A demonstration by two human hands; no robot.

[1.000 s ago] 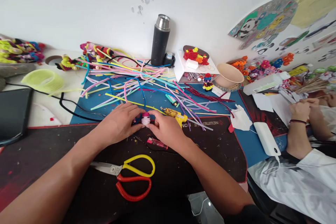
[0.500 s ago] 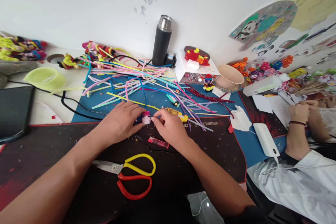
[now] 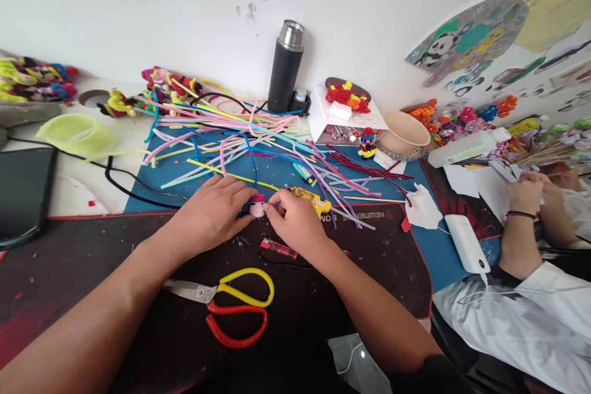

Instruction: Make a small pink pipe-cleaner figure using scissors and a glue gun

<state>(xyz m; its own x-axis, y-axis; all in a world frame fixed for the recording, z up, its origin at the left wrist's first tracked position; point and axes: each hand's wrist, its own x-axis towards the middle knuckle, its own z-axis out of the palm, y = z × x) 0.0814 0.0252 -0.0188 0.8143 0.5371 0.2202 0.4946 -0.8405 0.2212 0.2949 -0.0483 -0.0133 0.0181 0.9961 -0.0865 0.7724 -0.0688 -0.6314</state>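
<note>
My left hand (image 3: 217,203) is closed around a small pipe-cleaner doll (image 3: 257,207) with a pink top and a pale face; its blue lower part is mostly covered by my fingers. At the doll's right side, my right hand (image 3: 298,218) has thumb and forefinger pinched, their tips at the pale face. Anything between those tips is too small to make out. Just behind my right hand lies a yellow hot glue gun (image 3: 318,203). A red lighter (image 3: 278,249) rests below both hands, and scissors (image 3: 240,305) with one yellow and one red handle lie nearer to me.
Loose pipe cleaners (image 3: 221,129) spread across the blue mat behind my hands. Beyond them stand a black thermos (image 3: 285,68), a white box (image 3: 318,120) and a beige bowl (image 3: 404,135). A white power bank (image 3: 466,243) lies right, beside a co-worker's hands (image 3: 526,194).
My right fingertips have moved slightly left and up to the doll's face. The left hand still holds the doll in about the same place. The view has shifted slightly.
</note>
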